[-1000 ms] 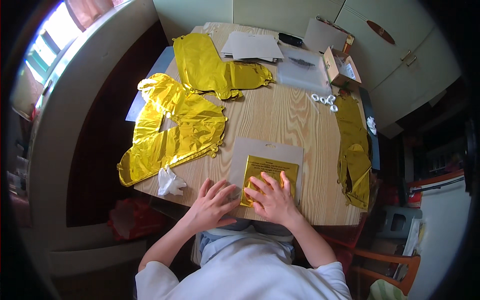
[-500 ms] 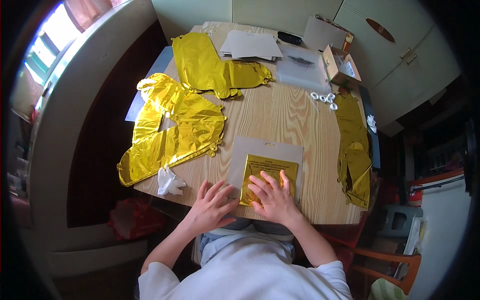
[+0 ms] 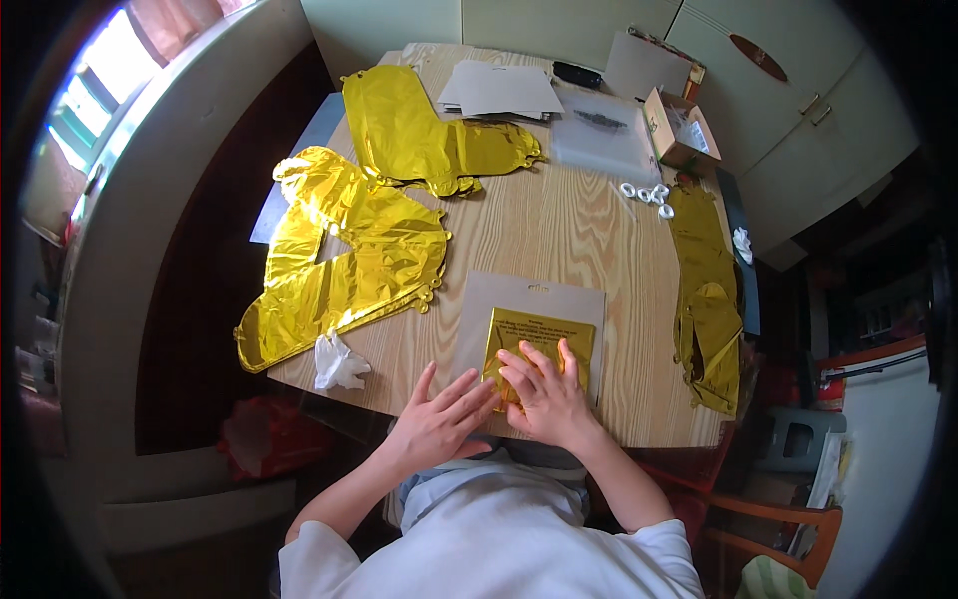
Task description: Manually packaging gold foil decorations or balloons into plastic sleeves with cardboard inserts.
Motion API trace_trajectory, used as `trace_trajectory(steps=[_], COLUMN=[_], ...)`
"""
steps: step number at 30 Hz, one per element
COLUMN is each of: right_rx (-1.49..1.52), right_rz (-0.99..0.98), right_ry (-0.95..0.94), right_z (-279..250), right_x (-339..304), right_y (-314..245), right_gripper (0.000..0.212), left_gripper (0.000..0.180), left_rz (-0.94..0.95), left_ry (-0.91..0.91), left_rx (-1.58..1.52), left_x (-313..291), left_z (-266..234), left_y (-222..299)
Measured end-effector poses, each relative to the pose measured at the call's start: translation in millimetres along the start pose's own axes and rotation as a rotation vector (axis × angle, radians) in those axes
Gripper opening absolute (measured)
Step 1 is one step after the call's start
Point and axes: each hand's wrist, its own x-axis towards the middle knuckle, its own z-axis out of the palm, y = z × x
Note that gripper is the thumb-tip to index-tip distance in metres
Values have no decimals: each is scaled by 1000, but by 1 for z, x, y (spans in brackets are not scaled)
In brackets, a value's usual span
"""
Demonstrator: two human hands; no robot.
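A gold foil balloon (image 3: 539,331), folded into a flat square with dark print on it, lies on a pale grey card (image 3: 509,290) near the table's front edge. My right hand (image 3: 549,397) rests on the folded foil with its fingers spread. Beside it my left hand (image 3: 444,419) has its fingers stretched out, the tips at the foil's lower left edge. Neither hand grips anything. Left of my left hand lies a crumpled white tissue (image 3: 339,362).
Unfolded gold foil balloons (image 3: 369,260) cover the table's left side, with more gold foil (image 3: 707,290) along the right edge. White cards (image 3: 499,90), a clear plastic sheet (image 3: 602,135), small white rolls (image 3: 647,196) and a cardboard box (image 3: 682,135) sit toward the back.
My left hand has moved right, from the card's left side to the folded foil's edge. The right hand stays almost in place on the foil.
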Motion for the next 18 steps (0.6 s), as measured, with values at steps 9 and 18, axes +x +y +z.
trace_trajectory(steps=[9, 18], right_rx=[10, 15], right_rz=[9, 11], right_ry=[-12, -28], right_z=[2, 2], right_x=[0, -1], right_y=[0, 0], right_gripper=[51, 53], left_gripper=[73, 66], left_rz=[10, -79], left_ry=[-50, 49], left_rx=[32, -1], left_x=[-3, -18], left_z=[4, 6], left_y=[6, -1])
